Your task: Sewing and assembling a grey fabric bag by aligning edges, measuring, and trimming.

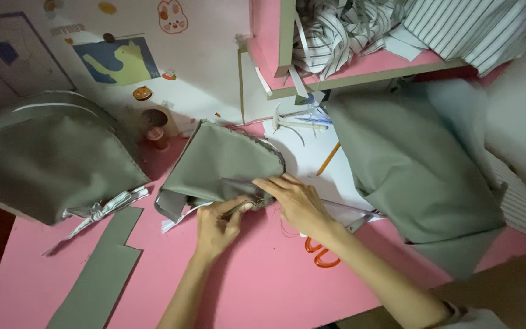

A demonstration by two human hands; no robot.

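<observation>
Both hands pinch the olive fabric piece (pixel 220 167) at its near edge on the pink desk (pixel 263 280), left hand (pixel 217 225) and right hand (pixel 296 201) closed on it; looks soft, light, floppy, best gripped at the stitched edge.

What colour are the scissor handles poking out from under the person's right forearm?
Orange; the scissor handles show on the pink table in the head view, just below the right forearm.

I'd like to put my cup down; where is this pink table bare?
Bare pink table shows below the left hand, between the grey fabric strip and the orange scissors. Around the grey pouch and draped grey cloth it is crowded.
</observation>
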